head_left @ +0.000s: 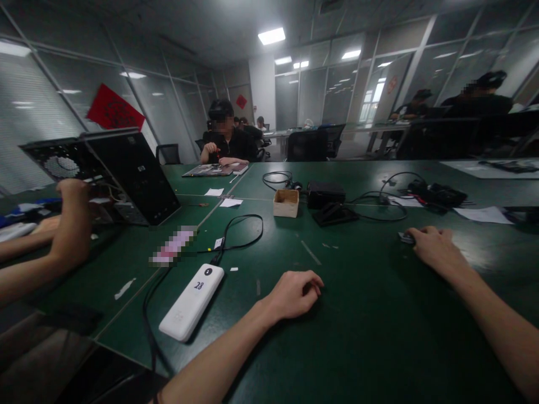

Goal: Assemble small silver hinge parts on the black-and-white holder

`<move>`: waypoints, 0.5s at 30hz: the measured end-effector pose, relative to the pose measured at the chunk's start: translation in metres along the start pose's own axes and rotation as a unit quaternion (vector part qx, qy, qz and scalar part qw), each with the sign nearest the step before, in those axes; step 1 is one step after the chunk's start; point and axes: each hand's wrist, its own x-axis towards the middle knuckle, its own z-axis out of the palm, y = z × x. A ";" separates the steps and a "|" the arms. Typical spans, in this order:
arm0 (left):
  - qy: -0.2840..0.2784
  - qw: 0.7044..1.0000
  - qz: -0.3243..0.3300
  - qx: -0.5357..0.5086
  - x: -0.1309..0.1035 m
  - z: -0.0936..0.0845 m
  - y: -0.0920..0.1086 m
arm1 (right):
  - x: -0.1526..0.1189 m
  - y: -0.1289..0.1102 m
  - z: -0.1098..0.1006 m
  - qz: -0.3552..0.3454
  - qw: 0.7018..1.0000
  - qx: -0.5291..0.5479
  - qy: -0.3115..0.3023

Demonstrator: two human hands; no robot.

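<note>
My left hand [296, 294] rests on the green tabletop [357, 336], its fingers curled inward, with nothing visible in them. A white power bank [191, 303] marked 28 lies to its left, with a black cable plugged into its top end. Farther out on the right, my right hand [435, 247] lies low over the table, its fingers closed around the edge of a small, flat grey object [406, 238]. Most of that object is hidden under the fingertips, so its kind is unclear.
A small open cardboard box [286, 203] stands beyond my hands, beside a black case [325, 194] and tangled black cables. At left, another person's arm [73, 230] reaches into an opened computer tower [135, 174]. Opposite, a person [231, 137] works over a flat panel [217, 169].
</note>
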 end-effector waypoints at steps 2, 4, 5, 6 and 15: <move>0.002 1.000 0.005 -0.001 0.000 0.000 -0.001 | 0.001 0.001 0.000 -0.015 0.999 -0.027 -0.021; 0.005 1.000 0.008 -0.002 0.000 0.001 -0.001 | 0.001 0.002 0.001 -0.025 0.999 -0.036 -0.021; 0.004 1.000 0.007 -0.002 0.000 0.001 -0.001 | 0.000 0.002 0.001 -0.026 0.999 -0.035 -0.018; 0.003 1.000 0.005 -0.001 0.000 0.001 -0.001 | 0.000 0.001 0.002 -0.024 0.999 -0.033 -0.015; 0.009 1.000 0.006 -0.007 0.002 0.000 0.000 | 0.012 0.016 0.001 0.040 0.999 0.032 0.002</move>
